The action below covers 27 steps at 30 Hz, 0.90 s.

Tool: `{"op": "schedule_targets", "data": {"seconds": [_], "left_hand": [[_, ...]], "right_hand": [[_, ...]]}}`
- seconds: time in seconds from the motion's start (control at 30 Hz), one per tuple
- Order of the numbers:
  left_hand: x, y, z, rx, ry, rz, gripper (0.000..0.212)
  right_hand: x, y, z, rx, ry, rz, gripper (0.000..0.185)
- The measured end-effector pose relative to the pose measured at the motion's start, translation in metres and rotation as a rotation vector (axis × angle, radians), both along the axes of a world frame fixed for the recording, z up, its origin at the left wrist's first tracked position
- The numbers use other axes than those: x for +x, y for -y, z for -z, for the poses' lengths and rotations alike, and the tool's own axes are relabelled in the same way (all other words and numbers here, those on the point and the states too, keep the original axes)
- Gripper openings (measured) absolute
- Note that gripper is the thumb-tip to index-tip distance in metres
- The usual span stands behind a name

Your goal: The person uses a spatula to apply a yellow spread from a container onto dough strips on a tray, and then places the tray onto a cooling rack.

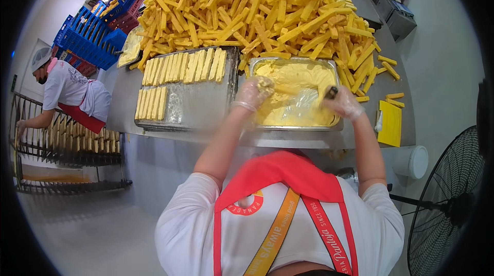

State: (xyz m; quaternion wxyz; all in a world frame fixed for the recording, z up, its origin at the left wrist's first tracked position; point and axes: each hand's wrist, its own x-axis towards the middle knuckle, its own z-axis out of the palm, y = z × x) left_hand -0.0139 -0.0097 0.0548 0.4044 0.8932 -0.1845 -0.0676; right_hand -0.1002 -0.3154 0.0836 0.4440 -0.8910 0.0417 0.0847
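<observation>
My left hand [252, 92], in a clear plastic glove with cream smeared over its fingers, is closed around a blurred yellow stick [285, 90]. The gloved right hand [345, 104] grips a tool by its black handle [331, 92]; motion blur hides the blade. Both hands are over a rectangular metal pan [297, 126] of pale yellow cream [308, 69]. Left of it lies a metal baking tray [200, 102] with cream-coated sticks [185, 67] in a full back row and a shorter front row at the left.
A high heap of yellow bread-like sticks [247, 9] covers the table's back. A yellow board [389, 123] lies at the right edge. A standing fan [444, 206] is at right. A co-worker [75, 83] stands by a tray rack [77, 137] at left, near blue crates [87, 33].
</observation>
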Motion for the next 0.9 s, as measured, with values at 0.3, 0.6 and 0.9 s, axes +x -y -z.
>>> {"op": "schedule_targets", "data": {"seconds": [0.3, 0.6, 0.9], "left_hand": [[-0.018, 0.014, 0.049, 0.130, 0.208, 0.001, 0.056], [-0.019, 0.008, 0.065, 0.088, 0.252, -0.017, 0.058], [-0.019, 0.009, 0.053, -0.002, 0.003, -0.119, 0.053]], "right_hand": [[0.002, -0.060, -0.008, 0.980, 0.254, 0.301, 0.011], [0.016, -0.050, 0.026, 0.653, 0.258, 0.348, 0.017], [0.024, -0.034, 0.059, 0.307, 0.415, 0.255, 0.015]]}}
